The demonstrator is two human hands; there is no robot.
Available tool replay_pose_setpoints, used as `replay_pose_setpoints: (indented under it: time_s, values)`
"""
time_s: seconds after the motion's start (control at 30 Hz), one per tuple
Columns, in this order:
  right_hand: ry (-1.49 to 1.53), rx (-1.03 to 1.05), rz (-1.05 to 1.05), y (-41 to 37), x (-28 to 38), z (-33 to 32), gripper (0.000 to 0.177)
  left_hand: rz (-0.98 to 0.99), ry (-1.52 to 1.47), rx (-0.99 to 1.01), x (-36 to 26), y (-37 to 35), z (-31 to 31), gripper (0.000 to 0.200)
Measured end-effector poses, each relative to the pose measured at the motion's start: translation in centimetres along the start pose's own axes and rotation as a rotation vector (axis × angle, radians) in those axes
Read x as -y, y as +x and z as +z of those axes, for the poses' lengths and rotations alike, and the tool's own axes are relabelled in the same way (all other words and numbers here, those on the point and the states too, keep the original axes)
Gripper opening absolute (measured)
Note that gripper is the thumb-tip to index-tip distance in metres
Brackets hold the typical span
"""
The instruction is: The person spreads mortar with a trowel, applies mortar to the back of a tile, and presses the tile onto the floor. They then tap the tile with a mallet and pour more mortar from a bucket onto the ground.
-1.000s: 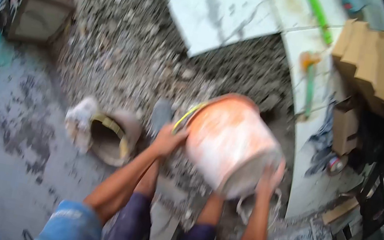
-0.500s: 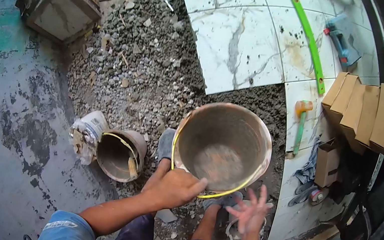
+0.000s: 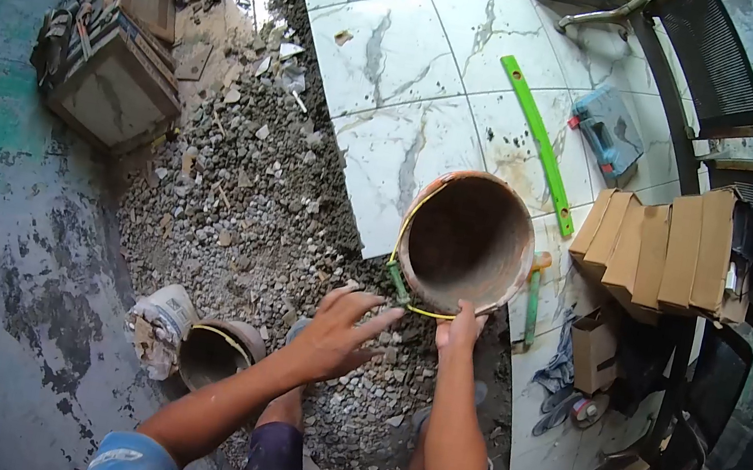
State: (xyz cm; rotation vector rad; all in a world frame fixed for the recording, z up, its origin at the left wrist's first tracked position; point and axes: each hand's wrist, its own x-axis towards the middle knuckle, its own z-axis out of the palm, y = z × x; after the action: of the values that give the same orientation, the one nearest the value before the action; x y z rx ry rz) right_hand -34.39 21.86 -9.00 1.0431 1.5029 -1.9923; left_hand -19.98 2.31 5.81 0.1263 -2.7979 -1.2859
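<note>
A large mortar-stained bucket (image 3: pixel 511 276) is held up in front of me, its dark mouth turned toward me. My right hand (image 3: pixel 460 329) grips its near rim, thumb on the inside edge. The yellow wire handle (image 3: pixel 431 314), with a green grip (image 3: pixel 398 284), hangs along the left side of the rim. Just left of that grip, my left hand (image 3: pixel 340 336) is open with its fingers spread, holding nothing. A smaller bucket (image 3: pixel 251 339) stands on the floor to the left, partly hidden by my left forearm.
Gravel (image 3: pixel 252 204) covers the floor ahead, bordered by marbled tiles (image 3: pixel 391 58). A green level (image 3: pixel 539 143), a mallet (image 3: pixel 534 296) and a blue-lidded case (image 3: pixel 607 134) lie on the tiles. Cardboard boxes (image 3: pixel 663 248) stand right; stacked tiles (image 3: pixel 111 96) sit at far left.
The large bucket has moved forward and to the right. My left hand has let go of its handle side, while my right hand, open before, has taken hold of the rim.
</note>
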Motion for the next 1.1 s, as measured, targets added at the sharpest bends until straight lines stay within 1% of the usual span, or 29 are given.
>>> replay_pose_setpoints:
  time_s: [0.03, 0.1, 0.2, 0.23, 0.33, 0.37, 0.4, 0.43, 0.47, 0.5, 0.53, 0.57, 0.6, 0.63, 0.67, 0.7, 0.73, 0.8, 0.83, 0.93, 0.97, 1.0, 1.07, 1.1]
  values:
    - [0.007, 0.012, -0.003, 1.7, 0.3, 1.1, 0.071, -0.095, 0.045, 0.023, 0.5, -0.8, -0.3, 0.074]
    - [0.079, 0.039, -0.075, 5.5, -0.1, 2.9, 0.075, -0.288, 0.060, 0.007, 1.4, -3.1, -0.3, 0.076]
    - [0.148, 0.086, -0.113, 9.3, -0.9, 4.5, 0.077, -0.617, 0.113, 0.073, 2.7, -8.9, 0.5, 0.076]
    - [0.152, 0.075, -0.091, 10.4, -1.3, 4.4, 0.079, -0.710, 0.186, 0.103, 2.7, -10.9, 0.9, 0.078]
    - [0.085, 0.065, -0.139, 13.3, -3.0, 3.5, 0.077, -0.936, 0.155, 0.026, 1.6, -16.9, 3.0, 0.081]
    - [0.080, 0.085, -0.131, 13.9, -2.8, 4.7, 0.077, -1.010, 0.145, -0.013, 0.4, -17.8, 3.5, 0.082]
    - [0.102, 0.119, -0.178, 14.3, -2.2, 6.6, 0.076, -1.016, 0.152, -0.035, -1.0, -18.0, 3.9, 0.082]
    - [0.126, 0.148, -0.220, 14.9, -2.0, 8.4, 0.075, -1.121, 0.103, -0.093, -2.6, -18.3, 4.0, 0.081]
    - [0.120, 0.125, -0.129, 17.2, -1.1, 12.2, 0.074, -1.228, 0.049, -0.142, -3.7, -19.0, 4.7, 0.081]
    - [0.112, 0.303, 0.014, 20.5, 0.5, 16.7, 0.077, -1.246, 0.052, -0.133, -4.4, -20.3, 6.0, 0.081]
    - [0.215, 0.528, 0.085, 24.9, 1.8, 22.5, 0.091, -1.245, 0.068, -0.152, -4.9, -21.8, 7.6, 0.079]
    - [-0.075, 0.552, -0.047, 26.6, 4.3, 28.0, 0.080, -1.244, 0.088, -0.162, -5.4, -22.8, 8.4, 0.077]
    - [-0.545, 0.600, -0.199, 24.5, 8.9, 32.1, 0.100, -1.254, 0.090, -0.145, -5.7, -22.4, 8.5, 0.077]
    - [-0.597, 0.554, -0.187, 26.1, 10.0, 35.9, 0.115, -1.353, -0.025, -0.190, -6.5, -21.4, 8.8, 0.079]
    - [-0.570, 0.571, -0.196, 24.4, 11.6, 36.9, 0.114, -1.451, -0.153, -0.227, -7.5, -20.8, 9.2, 0.081]
    - [-0.597, 0.561, -0.246, 22.2, 12.2, 36.9, 0.113, -1.478, -0.182, -0.229, -7.6, -21.1, 10.1, 0.080]
    - [-0.621, 0.575, -0.200, 22.1, 12.0, 36.7, 0.110, -1.477, -0.192, -0.222, -8.1, -20.5, 10.0, 0.080]
    - [-0.601, 0.613, -0.120, 22.3, 10.7, 35.2, 0.109, -1.379, -0.079, -0.123, -8.5, -18.0, 9.6, 0.079]
    - [-0.583, 0.584, -0.136, 22.5, 9.7, 34.1, 0.110, -1.484, -0.198, -0.142, -8.6, -17.6, 9.2, 0.078]
    - [-0.550, 0.530, -0.093, 22.0, 8.1, 30.2, 0.110, -1.478, -0.260, -0.139, -8.9, -17.2, 7.3, 0.078]
    - [-0.546, 0.518, -0.098, 21.9, 7.7, 28.7, 0.110, -1.379, -0.264, -0.163, -8.4, -19.0, 7.3, 0.079]
    - [-0.537, 0.529, -0.089, 21.7, 7.3, 27.0, 0.108, -1.370, -0.263, -0.151, -7.8, -21.3, 7.6, 0.079]
    - [-0.558, 0.541, -0.073, 20.9, 6.7, 22.8, 0.106, -1.260, -0.035, -0.087, -6.3, -25.0, 7.7, 0.079]
    - [-0.586, 0.540, -0.069, 20.0, 6.6, 20.2, 0.105, -1.239, -0.153, -0.146, -6.1, -24.5, 6.2, 0.080]
